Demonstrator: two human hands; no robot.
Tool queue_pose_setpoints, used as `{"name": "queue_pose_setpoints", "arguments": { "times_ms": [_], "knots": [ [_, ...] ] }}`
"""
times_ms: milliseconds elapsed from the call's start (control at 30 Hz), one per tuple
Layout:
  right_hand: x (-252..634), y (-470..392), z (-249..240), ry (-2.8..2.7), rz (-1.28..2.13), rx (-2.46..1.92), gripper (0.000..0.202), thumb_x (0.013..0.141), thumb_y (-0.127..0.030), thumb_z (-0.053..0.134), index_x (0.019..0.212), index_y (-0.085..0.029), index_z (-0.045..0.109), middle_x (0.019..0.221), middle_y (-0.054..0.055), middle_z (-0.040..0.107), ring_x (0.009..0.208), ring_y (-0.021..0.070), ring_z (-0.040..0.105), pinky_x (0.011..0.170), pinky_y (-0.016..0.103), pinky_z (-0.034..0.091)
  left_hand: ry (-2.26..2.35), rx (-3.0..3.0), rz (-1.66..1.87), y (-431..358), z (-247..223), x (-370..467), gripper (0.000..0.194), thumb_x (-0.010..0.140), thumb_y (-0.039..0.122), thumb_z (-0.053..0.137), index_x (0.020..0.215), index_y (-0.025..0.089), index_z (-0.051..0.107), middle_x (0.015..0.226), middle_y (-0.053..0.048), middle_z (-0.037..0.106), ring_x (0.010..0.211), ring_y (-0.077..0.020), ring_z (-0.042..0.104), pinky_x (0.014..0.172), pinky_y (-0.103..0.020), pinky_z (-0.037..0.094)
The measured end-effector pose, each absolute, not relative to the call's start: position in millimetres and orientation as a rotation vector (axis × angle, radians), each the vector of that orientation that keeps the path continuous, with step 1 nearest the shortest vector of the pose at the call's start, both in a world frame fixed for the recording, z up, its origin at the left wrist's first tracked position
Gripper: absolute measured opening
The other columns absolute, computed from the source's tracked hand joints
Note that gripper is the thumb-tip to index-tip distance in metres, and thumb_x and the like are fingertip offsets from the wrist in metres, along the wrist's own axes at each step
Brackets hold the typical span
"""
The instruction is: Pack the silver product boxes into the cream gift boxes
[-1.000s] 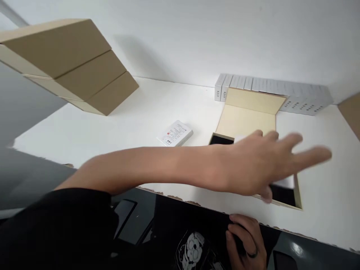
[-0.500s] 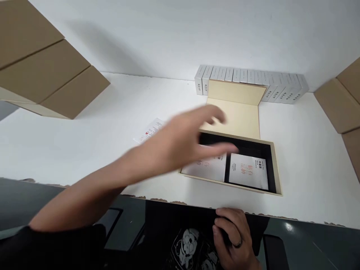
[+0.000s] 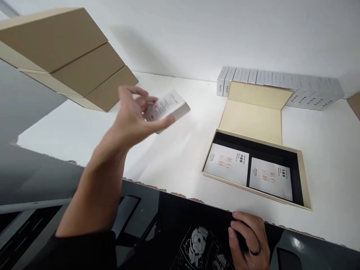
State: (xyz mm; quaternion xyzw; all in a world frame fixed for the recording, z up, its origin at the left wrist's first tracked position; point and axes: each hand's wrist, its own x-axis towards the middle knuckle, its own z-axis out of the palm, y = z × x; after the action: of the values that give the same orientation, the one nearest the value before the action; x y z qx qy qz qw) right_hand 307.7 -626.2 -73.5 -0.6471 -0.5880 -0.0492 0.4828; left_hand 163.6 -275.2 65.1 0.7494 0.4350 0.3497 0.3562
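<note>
Above the left part of the white table, my left hand (image 3: pixel 135 116) grips a small white tea box (image 3: pixel 168 108) with printed text on its face. The thumb presses the near side; the other fingers are partly hidden behind it. At the table's front edge my right hand (image 3: pixel 250 240), wearing a ring, rests with curled fingers and nothing visible in them. A cream gift box (image 3: pixel 308 195) lies with its lid (image 3: pixel 253 116) folded back. Its black interior holds two white tea packs side by side, a left pack (image 3: pixel 226 163) and a right pack (image 3: pixel 271 178).
A row of several silver-white small boxes (image 3: pixel 267 78) stands along the wall behind the lid. Stacked tan boxes (image 3: pixel 84 67) rise at the left. The table's front edge (image 3: pixel 180 194) is chipped. A dark phone-like object (image 3: pixel 288 258) lies below at the right.
My left hand has moved left, away from the gift box, and taken up the small white tea box from the table. The view has shifted left. My right hand stays at the edge.
</note>
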Motion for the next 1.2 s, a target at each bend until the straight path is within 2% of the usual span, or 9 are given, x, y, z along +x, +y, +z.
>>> {"name": "queue_pose_setpoints", "arguments": {
  "times_ms": [133, 333, 500, 633, 800, 933, 1033, 1133, 1200],
  "knots": [
    [304.9, -623.4, -73.0, -1.411, -0.142, -1.572, 0.014, 0.102, -0.003, 0.063, 0.107, -0.015, 0.069, 0.111, 0.010, 0.072, 0.102, 0.0194, 0.067, 0.083, 0.034, 0.056, 0.864, 1.870, 1.081, -279.2, 85.7, 163.2, 0.072, 0.057, 0.034, 0.084, 0.108, 0.029, 0.033, 0.128, -0.008, 0.054, 0.111, -0.0219, 0.060, 0.073, -0.030, 0.055],
    [311.7, -625.6, -72.8, -1.504, -0.152, -1.526, 0.013, 0.100, -0.004, 0.063, 0.107, -0.014, 0.069, 0.113, 0.010, 0.072, 0.103, 0.0182, 0.067, 0.084, 0.032, 0.056, 0.880, 1.985, 0.419, -304.4, 69.3, 165.6, 0.055, 0.069, 0.043, 0.080, 0.105, 0.028, 0.042, 0.120, -0.008, 0.068, 0.100, -0.0232, 0.068, 0.069, -0.035, 0.055],
    [309.4, -622.7, -71.9, -1.445, -0.125, -1.556, 0.016, 0.101, -0.002, 0.061, 0.107, -0.014, 0.069, 0.113, 0.010, 0.071, 0.105, 0.0183, 0.067, 0.087, 0.033, 0.055, 0.879, 1.811, 0.870, -284.2, 66.8, 129.5, 0.067, 0.064, 0.031, 0.094, 0.108, 0.030, 0.044, 0.116, -0.003, 0.067, 0.104, -0.0228, 0.070, 0.081, -0.041, 0.062],
    [310.5, -624.0, -75.2, -1.498, -0.123, -1.540, 0.015, 0.101, -0.004, 0.062, 0.110, -0.014, 0.069, 0.114, 0.010, 0.071, 0.105, 0.0185, 0.066, 0.088, 0.033, 0.055, 0.859, 1.647, 0.965, -271.8, 58.1, 125.1, 0.059, 0.074, 0.043, 0.095, 0.108, 0.030, 0.049, 0.120, -0.005, 0.075, 0.095, -0.0206, 0.071, 0.072, -0.038, 0.061],
    [311.0, -625.1, -74.4, -1.497, -0.124, -1.531, 0.016, 0.101, -0.003, 0.061, 0.110, -0.014, 0.068, 0.113, 0.010, 0.071, 0.103, 0.0184, 0.067, 0.087, 0.033, 0.056, 0.499, 1.913, 1.123, -298.7, 45.3, 180.1, 0.065, 0.076, 0.035, 0.093, 0.118, 0.033, 0.043, 0.131, -0.004, 0.066, 0.109, -0.0197, 0.072, 0.095, -0.044, 0.066],
    [306.6, -621.6, -69.1, -1.446, -0.145, -1.572, 0.014, 0.103, -0.005, 0.059, 0.108, -0.015, 0.068, 0.110, 0.011, 0.072, 0.099, 0.0188, 0.068, 0.084, 0.033, 0.056, 0.144, 2.358, 1.133, -335.9, 77.3, 229.5, 0.071, 0.077, 0.028, 0.087, 0.128, 0.033, 0.038, 0.141, -0.007, 0.049, 0.128, -0.0269, 0.063, 0.105, -0.050, 0.063],
    [304.8, -618.9, -67.3, -1.422, -0.176, -1.584, 0.014, 0.103, -0.005, 0.059, 0.106, -0.015, 0.067, 0.107, 0.010, 0.073, 0.096, 0.0183, 0.070, 0.082, 0.033, 0.057, -0.141, 2.552, 0.898, -363.9, 107.7, 263.2, 0.073, 0.077, 0.013, 0.081, 0.133, 0.028, 0.036, 0.139, -0.010, 0.050, 0.132, -0.0307, 0.059, 0.099, -0.045, 0.064],
    [303.9, -617.7, -67.0, -1.413, -0.184, -1.593, 0.015, 0.102, -0.005, 0.058, 0.105, -0.016, 0.067, 0.105, 0.009, 0.073, 0.093, 0.0181, 0.071, 0.082, 0.033, 0.058, -0.302, 2.633, 0.361, -392.5, 120.3, 301.3, 0.072, 0.081, -0.003, 0.072, 0.140, 0.019, 0.039, 0.133, -0.011, 0.055, 0.096, -0.0210, 0.067, 0.082, -0.039, 0.063],
    [303.2, -617.3, -66.1, -1.404, -0.177, -1.607, 0.016, 0.102, -0.005, 0.058, 0.105, -0.017, 0.067, 0.104, 0.009, 0.074, 0.092, 0.0178, 0.071, 0.081, 0.033, 0.058, -0.372, 2.655, 0.045, -410.9, 117.4, 328.8, 0.069, 0.084, -0.001, 0.073, 0.144, 0.015, 0.043, 0.132, -0.011, 0.057, 0.081, -0.0178, 0.064, 0.080, -0.041, 0.060]
  ]
}}
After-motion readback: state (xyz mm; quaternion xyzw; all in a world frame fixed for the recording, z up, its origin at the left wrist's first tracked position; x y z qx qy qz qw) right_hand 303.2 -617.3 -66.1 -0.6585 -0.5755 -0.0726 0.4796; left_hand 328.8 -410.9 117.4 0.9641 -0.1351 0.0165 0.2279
